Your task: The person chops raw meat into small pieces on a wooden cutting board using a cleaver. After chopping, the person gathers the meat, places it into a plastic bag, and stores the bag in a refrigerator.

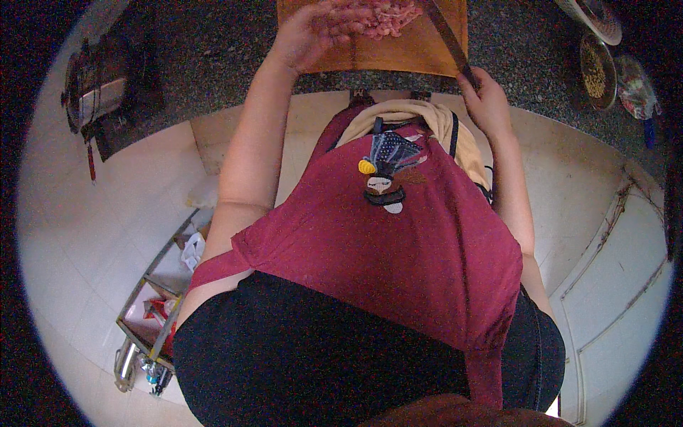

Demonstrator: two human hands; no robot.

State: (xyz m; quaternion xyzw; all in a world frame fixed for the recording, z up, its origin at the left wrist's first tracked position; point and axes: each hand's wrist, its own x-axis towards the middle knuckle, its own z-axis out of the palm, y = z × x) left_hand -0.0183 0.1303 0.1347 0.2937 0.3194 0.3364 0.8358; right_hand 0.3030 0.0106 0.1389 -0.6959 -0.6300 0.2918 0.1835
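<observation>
Chopped raw meat point(395, 21) lies in a heap on a wooden cutting board point(395, 56) at the top of the view. My left hand point(307, 40) is at the left side of this heap. Its fingers reach over or into the meat, but blur and similar colour hide how they are closed. At the board's right edge, my right hand point(490, 101) grips the handle of a knife. The dark knife blade point(448, 37) slants up and leftward across the board, its far end running to the picture's top edge beside the meat.
The board sits on a speckled stone countertop point(213, 80). To the right stand a glass bowl point(595, 74) of small pale pieces, a plastic bag point(637, 88) and a white perforated basket point(597, 18). A gas stove point(101, 96) is at left. Below it, a shelf rack point(160, 293) stands on the floor.
</observation>
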